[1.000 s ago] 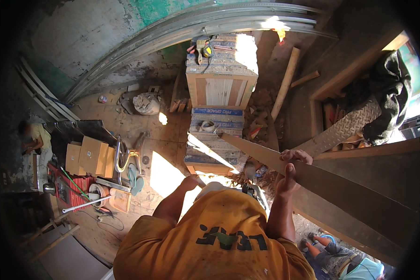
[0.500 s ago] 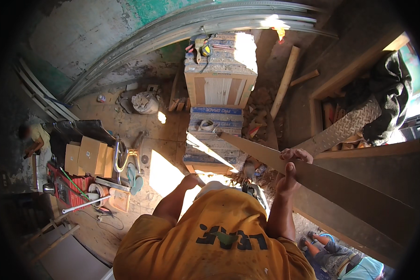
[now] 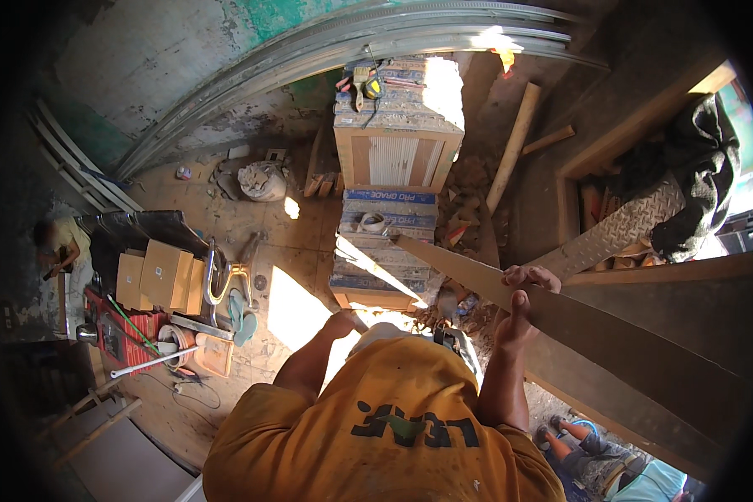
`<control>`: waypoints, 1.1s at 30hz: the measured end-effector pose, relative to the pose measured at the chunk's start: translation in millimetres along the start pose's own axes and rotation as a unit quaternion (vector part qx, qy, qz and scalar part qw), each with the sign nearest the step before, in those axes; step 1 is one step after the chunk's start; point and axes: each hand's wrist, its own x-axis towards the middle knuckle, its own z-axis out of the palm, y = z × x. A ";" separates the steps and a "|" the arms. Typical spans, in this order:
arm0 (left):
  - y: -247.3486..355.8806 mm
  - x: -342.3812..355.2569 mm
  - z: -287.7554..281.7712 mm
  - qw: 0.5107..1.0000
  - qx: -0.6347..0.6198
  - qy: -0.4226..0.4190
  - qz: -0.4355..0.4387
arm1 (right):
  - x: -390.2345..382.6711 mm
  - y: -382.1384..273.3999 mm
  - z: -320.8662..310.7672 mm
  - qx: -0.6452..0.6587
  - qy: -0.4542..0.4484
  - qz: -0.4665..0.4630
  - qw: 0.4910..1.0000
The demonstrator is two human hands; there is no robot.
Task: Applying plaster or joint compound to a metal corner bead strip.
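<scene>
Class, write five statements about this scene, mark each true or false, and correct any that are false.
1. The right hand holds a long flat board. True.
2. The left hand grips the long flat board too. False: the left hand is well apart from it.
3. A pair of flip-flops lies on the floor. True.
4. The paintbrush lies on the floor. False: the paintbrush lies on top of the taller stack of boxes.
5. A pale ring-shaped roll lies on the lower stack of boxes. True.

A room under renovation, judging by the peeling wall (image 3: 159, 84), metal strips (image 3: 309, 54), stacked cartons (image 3: 397, 159) and rubble (image 3: 468, 186).
</scene>
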 end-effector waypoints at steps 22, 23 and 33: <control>3.9 -9.3 -1.3 1.000 0.008 0.014 -0.026 | -4.5 0.1 1.6 -0.002 0.002 -0.002 1.000; 4.4 -9.6 -1.2 1.000 0.008 0.015 -0.026 | -4.2 0.2 1.4 0.000 0.001 -0.003 1.000; 8.0 -9.1 -3.1 1.000 0.008 0.011 -0.012 | -1.7 1.4 -1.0 0.013 0.008 0.004 1.000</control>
